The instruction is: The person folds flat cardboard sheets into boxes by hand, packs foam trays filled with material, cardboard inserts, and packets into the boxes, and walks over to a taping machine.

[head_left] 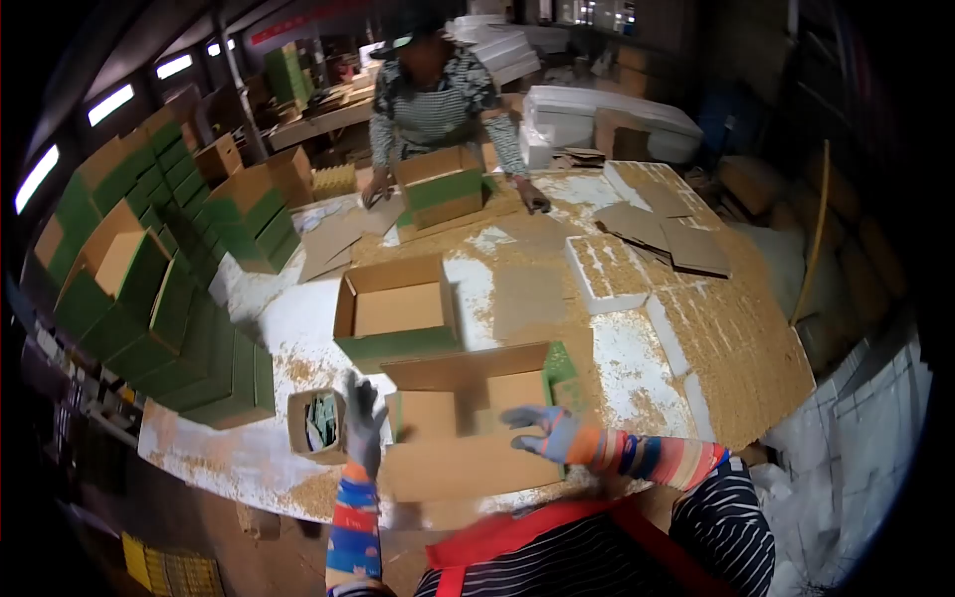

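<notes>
Green boxes (189, 363) stand stacked along the left edge of the table (637, 383), with a strip of tabletop between them and the middle. Near the front-left edge sits a small box (296, 438) holding green pieces (321, 420) (too small to make out properly).

Just right of it, in the narrow gap before the front box, is the left hand (365, 428), gloved, its fingers pointing up and spread apart. Whether its palm touches the front box I cannot tell.

The front box (473, 470) lies directly before the wearer, open, with one broad flap reaching close to the table's near edge. Right behind it stands a middle box (398, 345), open at the top; I cannot tell whether the two touch. At the far edge a person (433, 114) leans in, one hand on either side of a far box (448, 207).

The right hand (552, 435), also gloved, is over the right part of the front box, fingers loosely extended to the left and parted; contact there is unclear.

Further right, bare white tabletop runs up to a white block (609, 294). Flat cardboard pieces (696, 247) lie beyond, and a thin pole (818, 239) rises past the right edge.
</notes>
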